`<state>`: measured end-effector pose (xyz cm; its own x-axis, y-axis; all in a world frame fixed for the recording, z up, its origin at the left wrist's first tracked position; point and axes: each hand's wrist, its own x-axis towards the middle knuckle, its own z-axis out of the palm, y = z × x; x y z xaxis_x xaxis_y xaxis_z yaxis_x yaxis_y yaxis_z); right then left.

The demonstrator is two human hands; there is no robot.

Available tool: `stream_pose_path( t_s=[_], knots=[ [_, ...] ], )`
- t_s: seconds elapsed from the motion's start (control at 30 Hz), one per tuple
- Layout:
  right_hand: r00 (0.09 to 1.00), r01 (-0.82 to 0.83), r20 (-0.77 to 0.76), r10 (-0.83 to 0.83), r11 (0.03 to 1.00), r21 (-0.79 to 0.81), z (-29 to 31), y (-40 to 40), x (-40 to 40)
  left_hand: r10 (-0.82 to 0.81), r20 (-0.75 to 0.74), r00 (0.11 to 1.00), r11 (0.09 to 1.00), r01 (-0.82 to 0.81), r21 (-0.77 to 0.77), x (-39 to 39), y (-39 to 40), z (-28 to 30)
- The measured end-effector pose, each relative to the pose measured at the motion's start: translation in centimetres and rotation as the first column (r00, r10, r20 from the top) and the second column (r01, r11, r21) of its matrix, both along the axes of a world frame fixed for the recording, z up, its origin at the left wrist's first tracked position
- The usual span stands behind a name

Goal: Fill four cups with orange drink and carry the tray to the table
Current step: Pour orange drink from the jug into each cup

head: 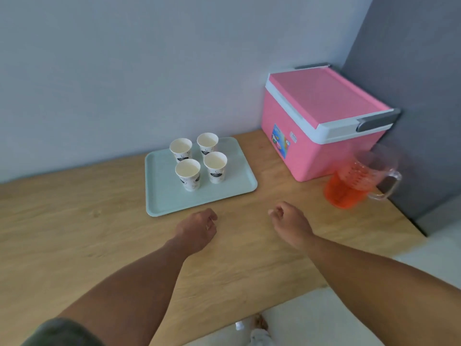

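Several white paper cups (187,174) with dark prints stand upright in a square group on a pale green tray (162,198) on the wooden counter; their insides look white. A clear pitcher (354,182) about half full of orange drink stands at the right, handle pointing right. My left hand (199,227) hovers just in front of the tray's near edge, fingers loosely curled, holding nothing. My right hand (289,219) hangs a little to the right, also loosely curled and empty, well left of the pitcher.
A pink cooler box (321,121) with a white rim and grey handle sits closed at the back right, just behind the pitcher. A grey panel (411,71) bounds the counter on the right. The wooden counter (74,233) ends near my body, with pale floor below.
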<state>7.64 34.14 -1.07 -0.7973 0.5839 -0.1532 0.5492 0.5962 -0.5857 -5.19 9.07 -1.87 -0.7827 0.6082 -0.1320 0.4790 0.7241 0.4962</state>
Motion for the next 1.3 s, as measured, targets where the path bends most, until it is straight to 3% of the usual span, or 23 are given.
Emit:
stream_pose_path(
  t_s=[0.37,0.63,0.8,1.07,1.2,1.3],
  knots=[
    [0.968,0.251,0.022,-0.250,0.967,-0.038,0.8,6.0,10.1,-0.226,0.035,0.973,0.974,0.226,-0.002,2.9,8.7,1.7],
    [0.924,0.380,-0.024,-0.381,0.924,-0.050,1.7,12.4,14.3,-0.286,0.025,0.958,0.957,0.284,0.056,6.1,18.1,2.7],
    [0.890,0.425,-0.137,-0.436,0.900,-0.099,2.4,16.7,14.9,-0.221,0.085,0.972,0.970,0.211,0.118,7.9,23.5,3.0],
    [0.761,0.489,-0.368,-0.534,0.845,-0.214,4.2,21.1,11.4,-0.099,0.181,0.979,0.978,0.063,0.197,9.0,30.5,3.5],
    [0.809,0.417,-0.370,-0.456,0.890,-0.186,5.2,22.3,9.8,-0.088,0.179,0.980,0.971,0.044,0.237,9.6,32.8,3.7],
    [0.822,0.347,-0.382,-0.423,0.903,-0.252,5.2,22.8,9.4,-0.108,0.177,0.978,0.962,0.058,0.266,10.0,33.9,3.8]
  ],
)
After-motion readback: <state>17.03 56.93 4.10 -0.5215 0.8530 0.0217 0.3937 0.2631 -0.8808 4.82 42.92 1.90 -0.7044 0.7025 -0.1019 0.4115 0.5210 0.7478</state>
